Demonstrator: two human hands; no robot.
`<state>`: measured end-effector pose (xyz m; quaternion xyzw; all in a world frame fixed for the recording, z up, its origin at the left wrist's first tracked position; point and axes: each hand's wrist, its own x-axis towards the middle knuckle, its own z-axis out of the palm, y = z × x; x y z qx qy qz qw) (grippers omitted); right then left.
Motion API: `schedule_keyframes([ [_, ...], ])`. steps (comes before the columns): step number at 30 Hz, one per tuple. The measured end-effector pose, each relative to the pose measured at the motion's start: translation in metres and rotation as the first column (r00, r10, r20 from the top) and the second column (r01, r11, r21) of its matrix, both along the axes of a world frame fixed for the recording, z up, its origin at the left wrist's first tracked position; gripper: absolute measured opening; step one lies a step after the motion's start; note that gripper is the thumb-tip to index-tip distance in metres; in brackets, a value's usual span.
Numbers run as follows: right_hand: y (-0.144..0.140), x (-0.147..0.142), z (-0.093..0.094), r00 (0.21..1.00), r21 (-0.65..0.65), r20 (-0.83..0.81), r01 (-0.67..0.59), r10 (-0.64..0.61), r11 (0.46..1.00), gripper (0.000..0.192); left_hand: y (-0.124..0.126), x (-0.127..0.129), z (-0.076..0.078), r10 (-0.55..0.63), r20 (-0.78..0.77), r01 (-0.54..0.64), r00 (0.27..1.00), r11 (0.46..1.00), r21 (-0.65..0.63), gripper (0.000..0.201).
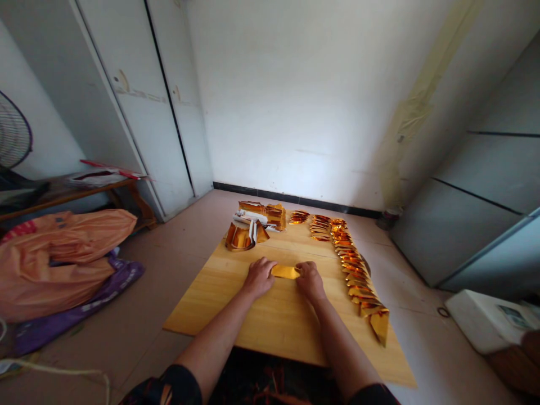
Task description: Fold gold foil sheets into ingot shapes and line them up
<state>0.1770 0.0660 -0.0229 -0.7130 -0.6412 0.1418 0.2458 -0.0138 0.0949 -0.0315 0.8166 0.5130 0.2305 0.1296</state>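
Centrally, one gold foil sheet (286, 272) lies on the wooden board (270, 320), its ends pressed flat under the curled fingers of the left hand (259, 277) and right hand (310, 279); even pressure with squared edges should give a clean crease. Toward two o'clock runs one row of folded gold pieces (356, 270), too many and too overlapped to count; at eleven o'clock, one foil stack (253, 222).

Both forearms bare, no watch/rings visible. Left hand (258, 277) & right hand (311, 279) ungloved. Short dark sleeves at upper arms; left one w/ orange-ish print, right plain dark as far as visible.
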Motion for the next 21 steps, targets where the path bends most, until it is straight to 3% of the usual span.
schedule_keyframes([
  [5, -0.012, -0.004, 0.0, 1.0, 0.152, -0.006, -0.009, 0.01, 0.988, 0.028, -0.007, 0.0, 0.004, -0.027, 0.103, 0.018, 0.994, 0.996, 0.086, 0.034],
  [10, -0.017, -0.009, 0.003, 0.993, 0.185, 0.114, -0.026, 0.004, 0.982, 0.022, -0.008, -0.002, 0.002, -0.053, 0.096, 0.042, 0.994, 0.993, 0.114, 0.026],
  [17, -0.02, -0.009, 0.0, 0.977, 0.218, 0.215, -0.067, 0.019, 0.974, 0.035, -0.006, -0.001, -0.001, -0.09, 0.089, 0.078, 0.992, 0.988, 0.13, 0.022],
  [21, -0.026, -0.009, 0.0, 0.962, 0.316, 0.273, -0.115, 0.026, 0.942, 0.048, -0.007, -0.001, 0.001, -0.112, 0.057, 0.103, 0.992, 0.983, 0.15, 0.019],
])
